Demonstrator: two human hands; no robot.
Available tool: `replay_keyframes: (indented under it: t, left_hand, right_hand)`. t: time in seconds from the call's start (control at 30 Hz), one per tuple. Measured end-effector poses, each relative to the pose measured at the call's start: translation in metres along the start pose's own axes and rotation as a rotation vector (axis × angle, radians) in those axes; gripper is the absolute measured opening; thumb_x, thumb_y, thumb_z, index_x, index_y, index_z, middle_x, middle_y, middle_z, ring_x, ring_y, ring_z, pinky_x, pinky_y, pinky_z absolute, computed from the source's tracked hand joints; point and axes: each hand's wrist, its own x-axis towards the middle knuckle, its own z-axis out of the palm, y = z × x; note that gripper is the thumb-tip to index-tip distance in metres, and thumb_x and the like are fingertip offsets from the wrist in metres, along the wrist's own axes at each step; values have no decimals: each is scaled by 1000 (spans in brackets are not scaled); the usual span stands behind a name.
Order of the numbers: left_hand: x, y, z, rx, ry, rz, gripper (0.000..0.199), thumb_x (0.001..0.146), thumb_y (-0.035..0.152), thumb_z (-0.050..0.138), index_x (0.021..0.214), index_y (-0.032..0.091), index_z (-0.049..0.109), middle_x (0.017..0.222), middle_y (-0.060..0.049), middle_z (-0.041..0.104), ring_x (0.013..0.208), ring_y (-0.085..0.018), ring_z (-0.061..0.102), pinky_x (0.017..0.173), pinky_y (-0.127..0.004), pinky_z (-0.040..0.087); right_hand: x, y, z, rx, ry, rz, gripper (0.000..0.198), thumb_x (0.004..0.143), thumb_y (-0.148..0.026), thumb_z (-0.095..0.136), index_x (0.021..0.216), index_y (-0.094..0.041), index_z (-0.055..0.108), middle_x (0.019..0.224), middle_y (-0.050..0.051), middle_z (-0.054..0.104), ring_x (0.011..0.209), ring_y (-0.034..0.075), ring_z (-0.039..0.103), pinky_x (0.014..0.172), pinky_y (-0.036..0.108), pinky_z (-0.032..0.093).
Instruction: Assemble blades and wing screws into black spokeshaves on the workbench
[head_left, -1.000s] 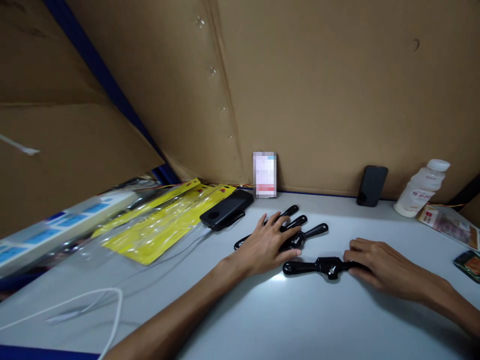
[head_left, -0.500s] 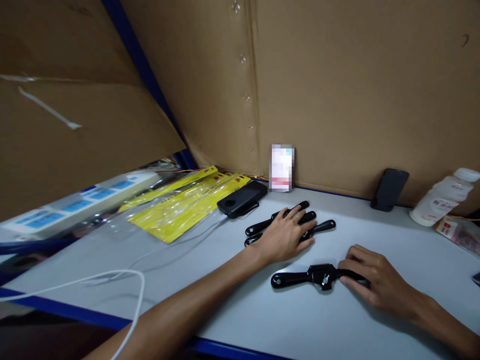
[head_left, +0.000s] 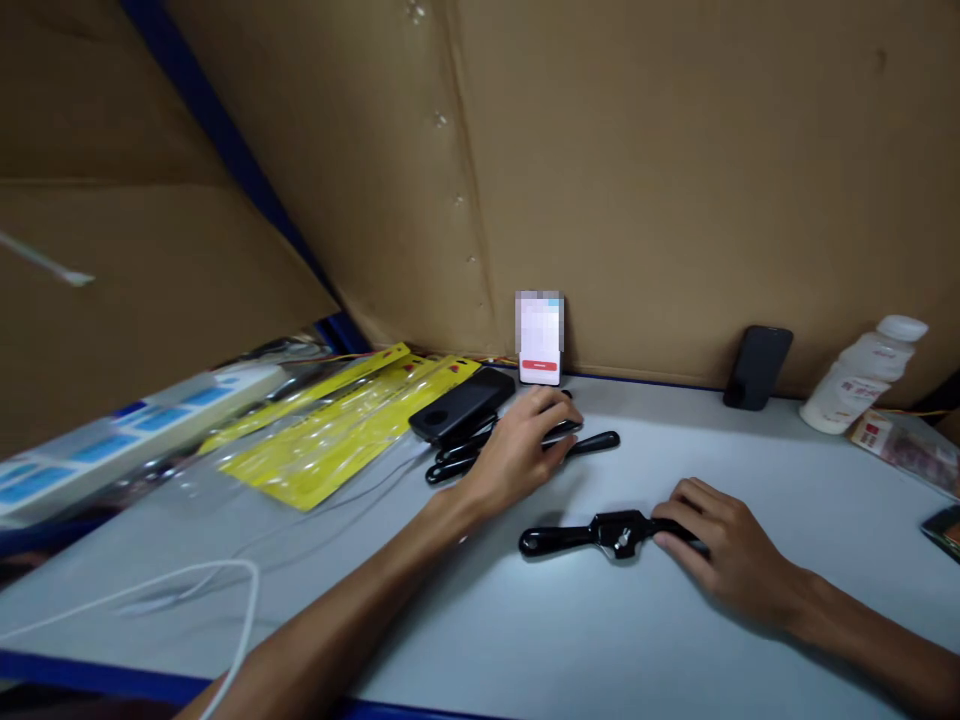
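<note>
On the pale tabletop, one black spokeshave [head_left: 619,535] lies with its blade part facing up. My right hand [head_left: 724,540] is closed around its right handle, thumb along the near side. Farther back, several more black spokeshaves [head_left: 454,465] lie close together beside a black power bank [head_left: 461,405]. My left hand [head_left: 521,440] rests over this group, with fingers curled down around the handles and hiding the middle parts. Another handle [head_left: 600,441] sticks out to the right from under it.
Yellow-and-clear blister packs [head_left: 330,430] lie on the left, near a white power strip [head_left: 150,430]. A lit phone [head_left: 540,340] and a dark phone [head_left: 757,368] lean on the cardboard wall. A milky bottle [head_left: 859,375] stands right. A white cable [head_left: 251,610] crosses my left forearm.
My left hand has gone from spread flat to curled, and has moved left with the spokeshave group, now up against the power bank. My right hand keeps its hold. The view has shifted slightly.
</note>
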Motion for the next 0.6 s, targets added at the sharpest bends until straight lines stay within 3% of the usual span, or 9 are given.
replay_keyframes:
  t: [0.1,0.33,0.6]
  left_hand:
    - [0,22,2,-28,104,135,16,97,15,53,85,17,65,82,-4,64,81,-17,57,73,-29,49]
    - [5,58,14,216,-140,361,33,99,13,44,68,17,56,65,-2,57,62,-16,50,56,-29,37]
    - [1,65,28,278,-430,241,29,100,39,53,82,18,59,69,-2,62,59,-18,59,50,-30,31]
  right_hand:
    - [3,0,3,-19,25,46,20,102,-28,49,102,-20,67,92,5,61,83,18,57,74,33,47]
    - [5,0,8,-56,39,56,21,102,-26,48,96,-19,68,89,5,57,79,18,54,70,33,43]
    - [-1,5,1,-116,82,15,23,101,-27,49,94,-18,68,90,7,58,81,19,51,72,34,42]
